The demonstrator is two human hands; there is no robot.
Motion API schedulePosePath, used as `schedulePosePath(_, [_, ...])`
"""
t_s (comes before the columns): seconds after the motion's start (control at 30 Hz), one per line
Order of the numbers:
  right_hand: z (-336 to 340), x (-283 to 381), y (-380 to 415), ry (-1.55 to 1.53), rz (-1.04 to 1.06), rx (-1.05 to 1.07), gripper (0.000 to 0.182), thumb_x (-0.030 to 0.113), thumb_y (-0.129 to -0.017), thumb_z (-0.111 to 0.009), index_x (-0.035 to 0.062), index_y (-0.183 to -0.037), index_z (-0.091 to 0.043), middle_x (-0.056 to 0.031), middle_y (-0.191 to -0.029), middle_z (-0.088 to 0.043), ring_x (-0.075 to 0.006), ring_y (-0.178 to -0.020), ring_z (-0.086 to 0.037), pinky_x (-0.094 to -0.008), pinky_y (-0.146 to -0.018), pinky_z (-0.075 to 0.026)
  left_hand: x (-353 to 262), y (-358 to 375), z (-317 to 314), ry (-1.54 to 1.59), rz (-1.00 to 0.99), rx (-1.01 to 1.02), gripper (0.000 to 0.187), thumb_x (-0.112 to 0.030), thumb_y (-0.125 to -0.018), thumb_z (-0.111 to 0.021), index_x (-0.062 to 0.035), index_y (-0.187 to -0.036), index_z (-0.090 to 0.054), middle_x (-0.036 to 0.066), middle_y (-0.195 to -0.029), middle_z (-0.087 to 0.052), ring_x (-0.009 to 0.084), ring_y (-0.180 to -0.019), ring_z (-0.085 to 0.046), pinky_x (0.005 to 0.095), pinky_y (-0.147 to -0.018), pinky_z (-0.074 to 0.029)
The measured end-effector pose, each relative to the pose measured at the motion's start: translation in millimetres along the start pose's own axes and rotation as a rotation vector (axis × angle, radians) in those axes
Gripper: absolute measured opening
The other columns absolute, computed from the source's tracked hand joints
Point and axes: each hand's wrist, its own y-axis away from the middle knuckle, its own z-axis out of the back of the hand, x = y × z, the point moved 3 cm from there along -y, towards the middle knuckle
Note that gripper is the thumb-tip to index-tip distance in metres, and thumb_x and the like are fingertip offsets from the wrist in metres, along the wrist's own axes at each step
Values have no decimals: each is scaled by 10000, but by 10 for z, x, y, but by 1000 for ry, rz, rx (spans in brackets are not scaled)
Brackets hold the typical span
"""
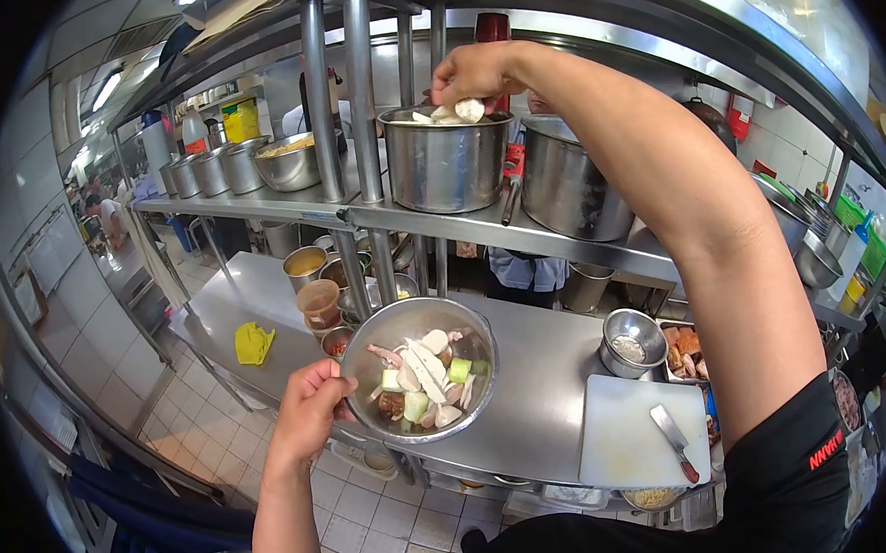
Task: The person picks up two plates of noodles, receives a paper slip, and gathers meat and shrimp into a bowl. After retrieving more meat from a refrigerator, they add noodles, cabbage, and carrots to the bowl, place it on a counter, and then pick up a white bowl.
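Observation:
My left hand grips the rim of a steel mixing bowl, thumb over the edge. In the bowl lie white slices, green chunks and pinkish and brown pieces. My right hand reaches up to a tall steel pot on the shelf, fingers closed on pale white pieces at the pot's mouth. More pale pieces show at the rim. A lidded steel pot stands beside it, behind my right forearm.
On the steel counter lie a white cutting board, a knife, a small steel bowl and a yellow cloth. Shelf posts rise near the pot. A row of steel containers occupies the left shelf. Someone stands beyond the shelf.

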Motion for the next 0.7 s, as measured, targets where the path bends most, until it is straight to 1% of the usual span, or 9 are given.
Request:
schedulePosePath(0.1, [-132, 103, -4, 242, 127, 69, 202, 173, -831, -649, 16, -956, -668, -65, -821, -632, -170, -692, -620, -313, -565, -530, -13, -3, -68, -9, 11, -1, 99, -84, -836, -540, -91, -740, -562, -46, -694, -556, 39, -563, -499, 196, -514, -413])
schedulePosePath(0.27, [-123, 170, 128, 308, 67, 0, 339, 251, -872, -630, -69, -986, -643, -144, -890, -647, -211, -747, -657, -327, -643, -569, 101, 11, -66, 23, 0, 34, 110, -96, -862, -557, -67, -759, -580, -24, -682, -580, 56, -565, -539, 207, -528, -453])
schedulePosePath(0.37, [-31, 79, 122, 333, 120, -234, 348, 233, -870, -605, -105, -951, -628, -168, -799, -656, -217, -638, -665, -338, -578, -565, 74, 65, -111, 12, -2, 24, 116, -96, -862, -557, -64, -753, -575, -27, -675, -572, 53, -563, -535, 208, -523, -453])
schedulePosePath(0.47, [105, 130, 252, 268, 267, -494, 278, 218, -856, -606, -30, -978, -641, -142, -786, -662, -204, -620, -657, -349, -517, -540, 108, 108, -169, 3, 1, 4, 117, -97, -864, -557, -55, -755, -568, -28, -673, -564, 51, -560, -533, 208, -513, -456])
schedulePosePath(0.53, [86, 426, 725, 200, 275, -501, 212, 194, -927, -554, 20, -953, -675, -86, -695, -629, -178, -594, -564, -350, -572, -479, 165, 147, -207, 12, -29, 14, 111, -95, -865, -559, -46, -765, -566, -27, -679, -561, 53, -558, -534, 209, -510, -466])
schedulePosePath(0.57, [94, 684, 1121, 114, 201, -128, 246, 213, -905, -587, 41, -1077, -625, -99, -917, -616, -198, -781, -574, -352, -699, -473, 182, 184, -250, -16, -44, 23, 105, -90, -870, -558, -45, -775, -562, -24, -688, -565, 53, -562, -540, 209, -511, -474])
schedulePosePath(0.63, [-368, 651, 1602, 19, 248, 87, 287, 207, -866, -612, 54, -1109, -616, -118, -979, -636, -212, -833, -613, -356, -739, -493, 219, 310, -420, -42, -4, -8, 107, -94, -863, -553, -69, -759, -554, -43, -687, -553, 40, -571, -524, 202, -515, -460])
schedulePosePath(0.67, [-781, 445, 1686, 7, 368, -74, 222, 182, -850, -604, 47, -1017, -658, -124, -818, -669, -207, -699, -643, -359, -652, -517, 238, 388, -526, -76, 10, -18, 113, -98, -856, -547, -93, -743, -546, -63, -686, -541, 27, -579, -507, 195, -519, -446])
schedulePosePath(0.7, [-1117, 353, 1835, 107, 512, 5, 230, 187, -848, -614, 42, -1021, -655, -134, -832, -670, -227, -737, -646, -363, -693, -514, 270, 471, -626, -90, 34, -19, 110, -97, -863, -546, -87, -754, -547, -62, -689, -536, 27, -586, -507, 203, -534, -462])
